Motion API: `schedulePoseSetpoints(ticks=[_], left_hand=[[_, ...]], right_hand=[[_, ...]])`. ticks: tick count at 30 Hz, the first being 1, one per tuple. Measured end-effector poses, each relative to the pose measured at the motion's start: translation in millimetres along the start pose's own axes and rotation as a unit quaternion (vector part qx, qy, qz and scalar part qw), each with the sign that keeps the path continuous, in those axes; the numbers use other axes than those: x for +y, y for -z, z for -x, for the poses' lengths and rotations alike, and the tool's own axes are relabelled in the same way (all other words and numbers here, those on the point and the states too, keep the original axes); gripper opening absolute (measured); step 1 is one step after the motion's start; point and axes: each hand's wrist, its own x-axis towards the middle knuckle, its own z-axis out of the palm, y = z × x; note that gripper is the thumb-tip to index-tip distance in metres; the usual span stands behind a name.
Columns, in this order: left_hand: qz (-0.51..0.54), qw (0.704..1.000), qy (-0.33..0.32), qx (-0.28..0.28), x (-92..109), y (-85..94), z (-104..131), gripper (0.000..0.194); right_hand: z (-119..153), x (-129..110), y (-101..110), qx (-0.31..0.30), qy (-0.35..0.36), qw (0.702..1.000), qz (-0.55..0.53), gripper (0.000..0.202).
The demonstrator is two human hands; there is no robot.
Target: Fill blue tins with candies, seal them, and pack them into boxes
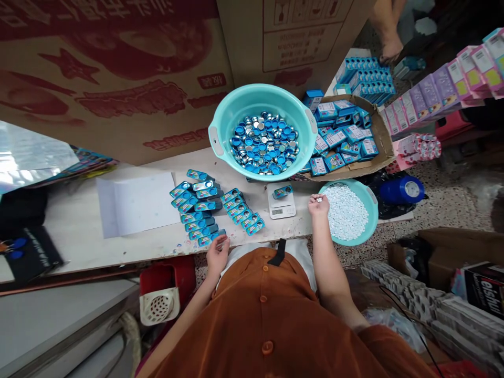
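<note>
Blue tins [199,224] make rows at 9 o'clock from the little white scale [280,203], and at 8 o'clock the left hand [218,253] is by the end tin, fingers a bit bent, but I can't tell if they are closed on it. Near 12 o'clock a big blue tub [255,100] has lots of shiny blue and silver caps [268,146] in it, and one tin [282,191] is on the scale. At 3 o'clock the right hand [318,205] is closed on white bits [319,199] beside a round bowl [371,218] full of more, with a cardboard tray [385,140] of blue boxes [336,137] between 1 and 2 o'clock.
</note>
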Motion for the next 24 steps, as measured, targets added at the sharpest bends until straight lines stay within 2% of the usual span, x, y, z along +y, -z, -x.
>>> schedulePoseSetpoints(ticks=[9, 12, 17, 24], left_hand=[[0.009, 1.0, -0.001, 0.004, -8, -0.7, 1, 0.043], [0.02, 1.0, 0.004, 0.009, -11, 0.5, 2, 0.044], [0.038, 0.999, 0.02, 0.016, -19, 4.1, 2, 0.046], [0.035, 0.999, 0.033, 0.016, -20, 6.0, -1, 0.046]], right_hand=[[-6, 52, -37, -0.028, 0.038, 0.998, 0.038, 0.029], [-10, 65, -46, -0.038, 0.073, 0.995, 0.048, 0.03], [-13, 78, -53, -0.068, 0.179, 0.973, 0.128, 0.044], [-13, 85, -52, -0.098, 0.253, 0.948, 0.164, 0.054]])
